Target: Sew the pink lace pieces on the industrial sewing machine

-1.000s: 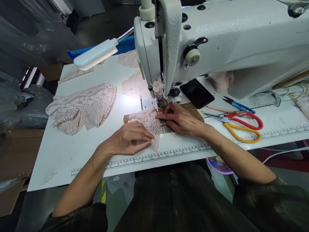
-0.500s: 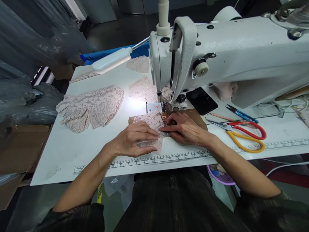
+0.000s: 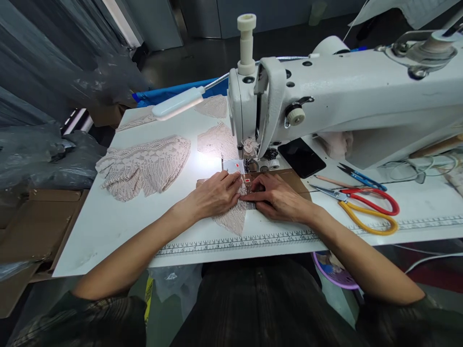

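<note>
A small beige lace piece lies on the sewing table just in front of the presser foot of a white sewing machine. My left hand is on top of it, fingers bent and drawn together on the lace close to the needle area, hiding much of it. From the other side, my right hand closes on the lace's right edge, its index finger pointing left and nearly meeting my left fingertips. What lies under those fingertips is hidden. Beneath my hands a brown sheet shows.
A larger lace piece lies left, another lace piece behind the needle. A lamp lights the area. To the right are a black phone, red-and-yellow scissors and blue snips. A printed ruler runs along the front edge.
My left hand has moved forward along the lace toward the presser foot, and its spread fingers have drawn together. My right hand stays at the lace edge. The view has tilted slightly.
</note>
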`<state>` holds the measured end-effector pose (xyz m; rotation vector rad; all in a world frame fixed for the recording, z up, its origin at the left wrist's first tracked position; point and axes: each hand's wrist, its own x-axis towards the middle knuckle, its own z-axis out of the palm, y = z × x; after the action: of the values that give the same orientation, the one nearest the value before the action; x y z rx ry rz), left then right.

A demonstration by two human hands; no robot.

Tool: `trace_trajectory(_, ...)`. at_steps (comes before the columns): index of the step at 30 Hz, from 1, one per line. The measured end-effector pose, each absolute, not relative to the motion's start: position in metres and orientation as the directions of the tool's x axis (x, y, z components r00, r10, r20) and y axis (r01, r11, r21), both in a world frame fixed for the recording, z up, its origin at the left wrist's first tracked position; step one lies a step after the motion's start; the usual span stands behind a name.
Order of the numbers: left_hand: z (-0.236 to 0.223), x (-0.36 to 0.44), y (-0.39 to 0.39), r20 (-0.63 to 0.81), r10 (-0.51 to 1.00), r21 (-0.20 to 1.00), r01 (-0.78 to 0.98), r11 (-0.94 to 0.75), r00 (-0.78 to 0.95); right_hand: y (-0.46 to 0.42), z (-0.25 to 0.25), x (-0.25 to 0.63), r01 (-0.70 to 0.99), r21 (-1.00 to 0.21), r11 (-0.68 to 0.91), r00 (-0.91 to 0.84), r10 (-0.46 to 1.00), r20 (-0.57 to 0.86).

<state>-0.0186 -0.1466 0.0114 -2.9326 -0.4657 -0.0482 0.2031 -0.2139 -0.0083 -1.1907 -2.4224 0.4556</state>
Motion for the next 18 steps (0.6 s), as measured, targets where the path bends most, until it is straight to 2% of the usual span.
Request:
trace_trajectory(6, 0.010, -0.020, -0.153, 0.089, 0.353, -0.216, 0.364, -0.906, 0.932, -0.215, -0.011, 0.202, 0.682, -0.441, 0.583, -0.544, 0.808, 0.225)
trace_trajectory(10, 0.007, -0.014, -0.148, 0.102, 0.375, -0.244, 0.388, -0.889, 0.922, -0.213, -0.016, 0.203, 0.668, -0.448, 0.594, -0.519, 0.803, 0.292)
trace_trajectory(18, 0.004, -0.011, -0.131, 0.157, 0.364, -0.161, 0.388, -0.908, 0.918, -0.209, -0.021, 0.203, 0.683, -0.432, 0.589, -0.485, 0.808, 0.336)
